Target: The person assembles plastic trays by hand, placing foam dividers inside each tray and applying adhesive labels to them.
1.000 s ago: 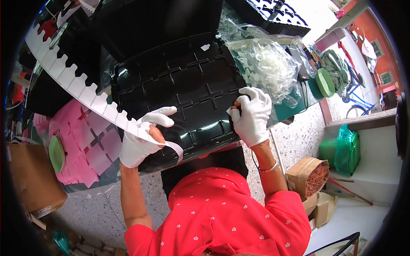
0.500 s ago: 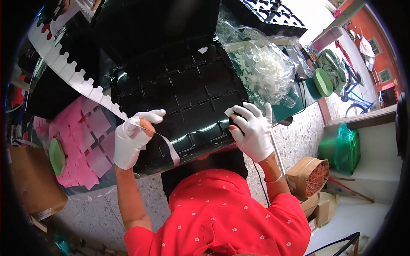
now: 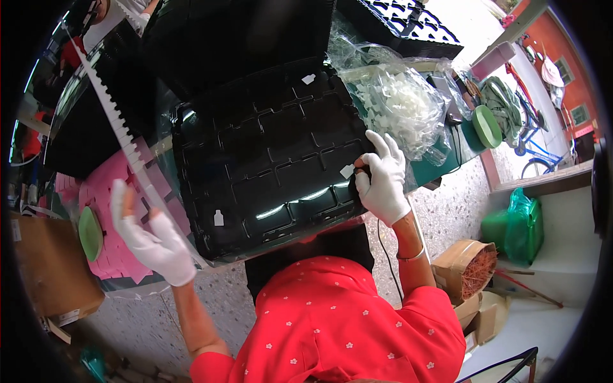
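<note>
Now | left hand point(image 3: 150, 239) off black tray point(image 3: 268, 159), fingers spread beside white notched strip point(image 3: 121, 134) | right hand point(image 3: 383, 182) fingers curled, pressing small white label point(image 3: 347, 171) on tray edge | strip released

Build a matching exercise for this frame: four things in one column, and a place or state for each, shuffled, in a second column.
Things:
1. left hand
2. right hand
3. clear plastic bag of white pieces
4. green bag

Places or states:
A. on the floor, at the right of the view
B. on the right edge of the black tray, beside a small white sticker
C. on the table beyond the right hand
D. spread open by the white notched strip, over the pink sheets

Pairs: 1-D, 2-B, 3-C, 4-A
</note>
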{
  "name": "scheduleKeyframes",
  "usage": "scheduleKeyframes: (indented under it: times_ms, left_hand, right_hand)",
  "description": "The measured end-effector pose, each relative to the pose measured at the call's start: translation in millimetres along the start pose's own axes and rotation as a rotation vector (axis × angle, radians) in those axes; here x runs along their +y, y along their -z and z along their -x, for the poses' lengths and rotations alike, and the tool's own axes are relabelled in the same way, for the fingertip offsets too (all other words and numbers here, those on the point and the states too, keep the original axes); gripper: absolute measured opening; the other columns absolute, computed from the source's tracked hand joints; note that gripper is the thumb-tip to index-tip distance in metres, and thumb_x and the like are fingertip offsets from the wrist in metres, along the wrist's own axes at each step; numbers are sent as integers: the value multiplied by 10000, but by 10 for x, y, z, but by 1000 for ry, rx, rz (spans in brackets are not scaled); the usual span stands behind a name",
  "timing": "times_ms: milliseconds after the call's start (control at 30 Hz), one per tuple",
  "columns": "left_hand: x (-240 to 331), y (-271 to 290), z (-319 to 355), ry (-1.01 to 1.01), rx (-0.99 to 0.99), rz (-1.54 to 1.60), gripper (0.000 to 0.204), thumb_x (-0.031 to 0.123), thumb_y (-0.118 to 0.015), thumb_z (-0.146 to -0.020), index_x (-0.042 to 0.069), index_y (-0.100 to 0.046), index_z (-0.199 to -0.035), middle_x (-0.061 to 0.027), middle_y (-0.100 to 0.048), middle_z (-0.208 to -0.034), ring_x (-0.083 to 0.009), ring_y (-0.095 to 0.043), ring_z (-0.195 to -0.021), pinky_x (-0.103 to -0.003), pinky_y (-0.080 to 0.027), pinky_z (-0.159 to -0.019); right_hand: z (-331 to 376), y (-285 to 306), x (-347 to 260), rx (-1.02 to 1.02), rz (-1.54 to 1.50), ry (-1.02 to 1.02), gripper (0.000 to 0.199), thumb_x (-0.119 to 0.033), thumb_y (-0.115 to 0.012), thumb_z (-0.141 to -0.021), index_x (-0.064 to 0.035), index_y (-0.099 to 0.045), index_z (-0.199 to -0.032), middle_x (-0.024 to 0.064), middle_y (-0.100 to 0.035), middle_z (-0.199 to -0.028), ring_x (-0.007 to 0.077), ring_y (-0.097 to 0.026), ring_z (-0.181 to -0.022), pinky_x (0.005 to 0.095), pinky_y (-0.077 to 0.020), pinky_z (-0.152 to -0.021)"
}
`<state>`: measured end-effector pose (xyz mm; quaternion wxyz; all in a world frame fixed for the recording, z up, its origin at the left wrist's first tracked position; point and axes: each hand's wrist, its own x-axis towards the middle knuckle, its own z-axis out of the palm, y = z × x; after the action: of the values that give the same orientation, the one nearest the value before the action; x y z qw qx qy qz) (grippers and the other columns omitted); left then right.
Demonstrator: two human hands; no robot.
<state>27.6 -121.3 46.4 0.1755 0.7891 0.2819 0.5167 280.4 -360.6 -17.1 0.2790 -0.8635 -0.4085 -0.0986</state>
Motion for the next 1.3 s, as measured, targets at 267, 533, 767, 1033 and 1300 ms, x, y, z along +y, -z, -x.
scheduleKeyframes:
  times_ms: [267,533,767,1033,1300]
  left_hand:
    - [733,-1078,519,-619,-752,165,331,202,-738,-787,23,-650,-1051,-79,-594,-1223,-281,-509,-1229,-517,-361,-1074]
    - [861,-1522,633,-647,-888,20,495,353,-751,-782,14,-656,-1129,-109,-585,-1266,-277,-487,-1263,-553,-302,-1099]
    - [885,-1350,690,-648,-934,7,617,390,-756,-772,6,-603,-1231,-123,-523,-1361,-278,-452,-1311,-540,-300,-1092]
    - [833,-1334,804,-618,-857,-56,639,349,-772,-742,11,-579,-1249,-130,-521,-1354,-293,-451,-1302,-538,-331,-1071]
    - [809,-1326,810,-616,-838,-23,579,302,-775,-732,8,-592,-1196,-132,-545,-1297,-303,-467,-1271,-543,-353,-1050]
  right_hand:
    - [-94,-43,164,-56,-104,-1,93,-90,-665,-712,-89,-713,-792,191,-472,-1472,495,-356,-1365,533,-286,-1123]
    - [-127,-54,232,-78,-133,13,153,-114,-605,-768,-131,-757,-770,131,-475,-1489,481,-361,-1368,527,-299,-1099]
    - [-115,-21,139,-43,-40,32,126,-143,-626,-760,-130,-751,-757,125,-497,-1471,469,-370,-1361,586,-267,-1087]
    - [-134,12,-63,-4,96,87,50,-142,-672,-727,-110,-705,-748,94,-528,-1423,438,-376,-1351,625,-248,-1090]
    - [-232,120,-12,-121,0,321,33,-113,-680,-721,-110,-686,-753,49,-571,-1309,399,-393,-1338,628,-263,-1079]
